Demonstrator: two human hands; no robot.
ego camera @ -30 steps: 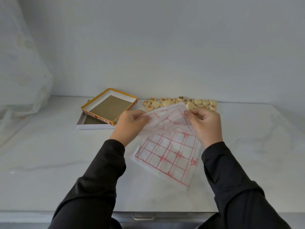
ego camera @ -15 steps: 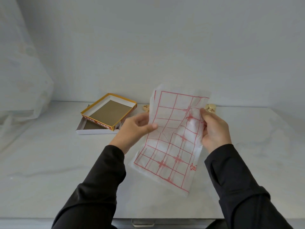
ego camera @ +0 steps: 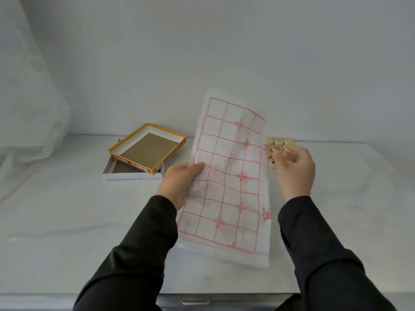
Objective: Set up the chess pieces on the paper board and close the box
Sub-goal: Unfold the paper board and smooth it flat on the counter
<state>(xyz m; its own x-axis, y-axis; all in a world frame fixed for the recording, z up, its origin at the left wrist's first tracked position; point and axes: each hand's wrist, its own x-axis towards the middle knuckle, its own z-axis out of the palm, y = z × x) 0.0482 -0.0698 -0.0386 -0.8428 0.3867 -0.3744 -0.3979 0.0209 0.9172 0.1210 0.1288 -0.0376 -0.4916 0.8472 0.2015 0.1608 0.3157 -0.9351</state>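
- Right hand (ego camera: 294,171) has let go of board (ego camera: 224,187), fingers loosely curled, beside pieces (ego camera: 278,144).
- Left hand (ego camera: 179,185) pinches board's left edge.
- Box (ego camera: 132,176) lies far left.

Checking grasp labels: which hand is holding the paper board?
The left hand pinches the paper board; the right hand is off it, beside the chess pieces.

One paper board (ego camera: 226,176). Two box parts: one yellow-edged half (ego camera: 147,151), one white half (ego camera: 132,175). Round pieces (ego camera: 278,141): at least six showing, others hidden.
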